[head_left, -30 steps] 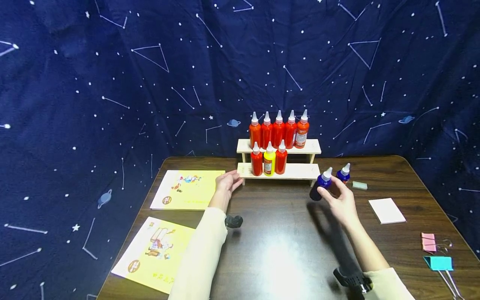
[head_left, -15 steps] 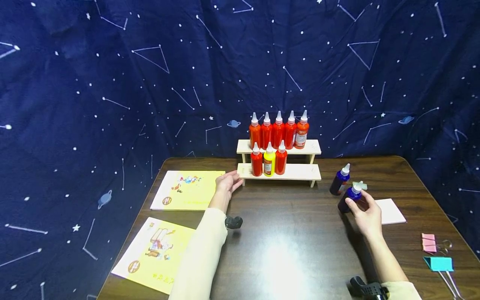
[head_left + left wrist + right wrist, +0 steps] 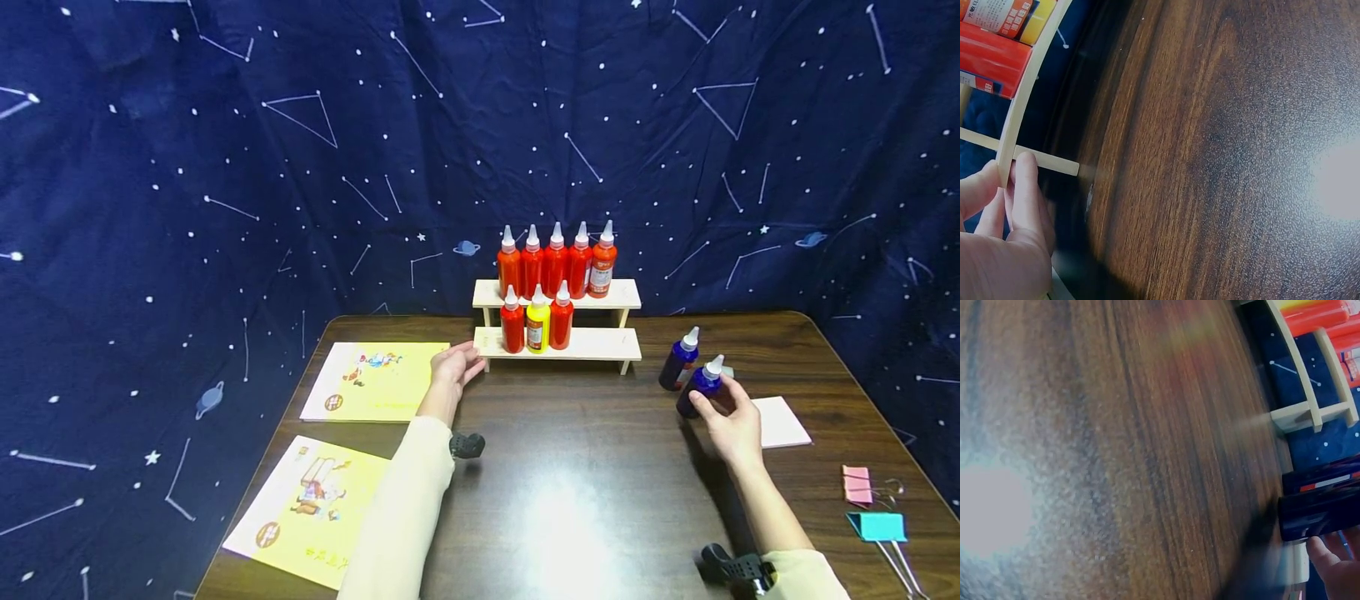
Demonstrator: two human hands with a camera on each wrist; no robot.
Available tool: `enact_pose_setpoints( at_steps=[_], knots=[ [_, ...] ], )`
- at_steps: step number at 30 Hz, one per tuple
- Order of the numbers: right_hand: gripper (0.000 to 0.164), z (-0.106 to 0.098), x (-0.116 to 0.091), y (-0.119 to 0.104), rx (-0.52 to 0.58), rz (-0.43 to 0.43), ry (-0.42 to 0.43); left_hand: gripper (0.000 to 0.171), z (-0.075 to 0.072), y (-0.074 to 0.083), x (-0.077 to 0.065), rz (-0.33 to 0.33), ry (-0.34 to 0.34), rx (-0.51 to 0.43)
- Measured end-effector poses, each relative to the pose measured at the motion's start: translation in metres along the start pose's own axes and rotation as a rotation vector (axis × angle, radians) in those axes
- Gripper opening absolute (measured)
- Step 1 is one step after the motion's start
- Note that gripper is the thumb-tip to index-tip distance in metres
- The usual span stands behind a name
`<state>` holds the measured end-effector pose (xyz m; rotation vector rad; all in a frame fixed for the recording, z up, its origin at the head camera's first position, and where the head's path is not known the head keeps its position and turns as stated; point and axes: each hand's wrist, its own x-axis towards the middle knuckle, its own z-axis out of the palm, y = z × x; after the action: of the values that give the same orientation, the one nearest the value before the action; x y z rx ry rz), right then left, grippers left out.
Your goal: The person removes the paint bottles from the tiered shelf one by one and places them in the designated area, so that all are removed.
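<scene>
My left hand pinches the left end of the lower board of a two-step wooden rack, thumb above and fingers below in the left wrist view. Red bottles with white nozzle caps line the upper step, and a yellow bottle stands between two red ones on the lower. To the right of the rack, my right hand grips a dark blue bottle, upright. Just behind it stands a second dark blue bottle, its side close against the first in the right wrist view.
Two yellow picture books lie at the left. A white paper pad is right of my right hand, with a pale eraser partly hidden behind the held bottle. Pink and teal binder clips lie at the right edge.
My right hand has carried the dark blue bottle rightward, from near the rack's right end to in front of the second blue bottle. My left hand stays on the rack.
</scene>
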<state>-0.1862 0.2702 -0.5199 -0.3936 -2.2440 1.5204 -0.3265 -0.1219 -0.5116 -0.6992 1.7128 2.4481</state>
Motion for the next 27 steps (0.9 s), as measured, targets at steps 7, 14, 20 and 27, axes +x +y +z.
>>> enact_pose_setpoints(
  at_steps=[7,14,20,27],
  knots=[
    [0.056,-0.002,-0.003,-0.016,0.076,-0.089,0.126,0.036,-0.001,0.006,-0.003,-0.035,-0.026,-0.026],
    [0.035,0.003,-0.018,-0.072,0.329,-0.409,0.391,0.034,-0.002,0.008,-0.002,-0.027,-0.036,-0.019],
    [0.036,0.035,-0.03,-0.105,0.349,-0.516,0.141,0.033,-0.001,0.006,-0.006,-0.004,-0.015,-0.001],
    [0.057,0.092,0.0,-0.089,0.099,-0.39,-0.235,0.034,0.001,0.005,-0.007,-0.007,-0.009,-0.001]
  ],
)
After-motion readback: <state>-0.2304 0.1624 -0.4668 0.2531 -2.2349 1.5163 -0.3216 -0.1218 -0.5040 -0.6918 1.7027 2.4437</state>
